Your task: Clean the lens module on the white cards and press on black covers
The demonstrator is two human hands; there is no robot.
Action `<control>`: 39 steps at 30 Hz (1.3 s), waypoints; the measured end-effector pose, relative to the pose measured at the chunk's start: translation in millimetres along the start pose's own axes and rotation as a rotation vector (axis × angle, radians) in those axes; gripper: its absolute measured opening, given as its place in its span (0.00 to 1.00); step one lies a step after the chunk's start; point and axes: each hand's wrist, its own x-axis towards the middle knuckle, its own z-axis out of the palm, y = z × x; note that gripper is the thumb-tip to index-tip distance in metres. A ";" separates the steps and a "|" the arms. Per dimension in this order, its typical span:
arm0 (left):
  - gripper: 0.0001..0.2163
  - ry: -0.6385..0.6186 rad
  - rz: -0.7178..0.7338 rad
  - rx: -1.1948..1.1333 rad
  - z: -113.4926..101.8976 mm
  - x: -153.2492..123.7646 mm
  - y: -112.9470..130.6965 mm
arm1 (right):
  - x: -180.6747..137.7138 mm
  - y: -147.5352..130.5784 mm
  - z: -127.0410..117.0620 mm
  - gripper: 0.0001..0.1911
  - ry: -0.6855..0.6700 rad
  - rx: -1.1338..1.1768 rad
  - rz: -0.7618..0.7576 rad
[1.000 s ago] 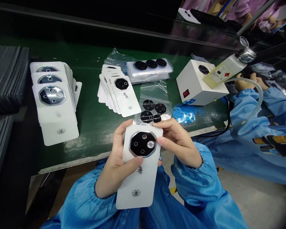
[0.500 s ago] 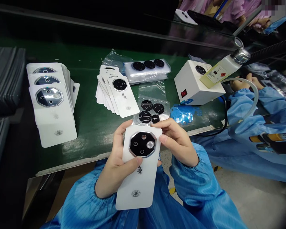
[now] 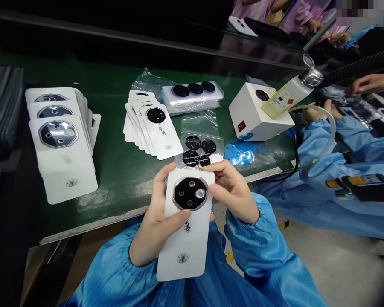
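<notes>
A white phone back cover (image 3: 183,243) with a black octagonal camera plate is held up in front of me at the table's edge. My left hand (image 3: 160,217) is closed on its left side, the thumb lying just under the camera plate. On the upper right edge, my right hand (image 3: 235,189) grips it between thumb and fingers; some fingertips are hidden behind. Just beyond it lies a clear plastic bag (image 3: 200,123) with several black round lens plates (image 3: 192,143). A fanned stack of white covers (image 3: 166,138) with black lens plates rests behind.
At left stands a stack of covers (image 3: 73,170) with silvery camera plates. Blue film pieces (image 3: 241,153) lie near a white box (image 3: 254,115) bearing a tilted bottle (image 3: 284,98). Lens plates top a plastic pack (image 3: 192,100). Co-workers' blue sleeves (image 3: 316,140) are at right.
My view has shifted slightly, so the table items appear a little further left. Both hands keep the same hold on the cover. At far right, another person's hand has come into view.
</notes>
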 end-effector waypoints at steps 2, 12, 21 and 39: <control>0.33 -0.007 -0.006 0.019 0.4 1.6 -0.9 | -2.8 3.0 -0.4 0.16 0.028 -0.025 0.032; 0.34 -0.099 -0.133 0.108 11.8 16.2 -16.3 | -30.7 20.0 -12.7 0.20 0.234 0.039 0.004; 0.35 -0.124 -0.171 0.174 26.4 19.9 -26.9 | -47.6 21.5 -19.5 0.20 0.343 0.106 -0.013; 0.35 -0.161 -0.182 0.221 45.7 25.1 -47.6 | -70.8 24.0 -29.0 0.16 0.581 0.292 0.033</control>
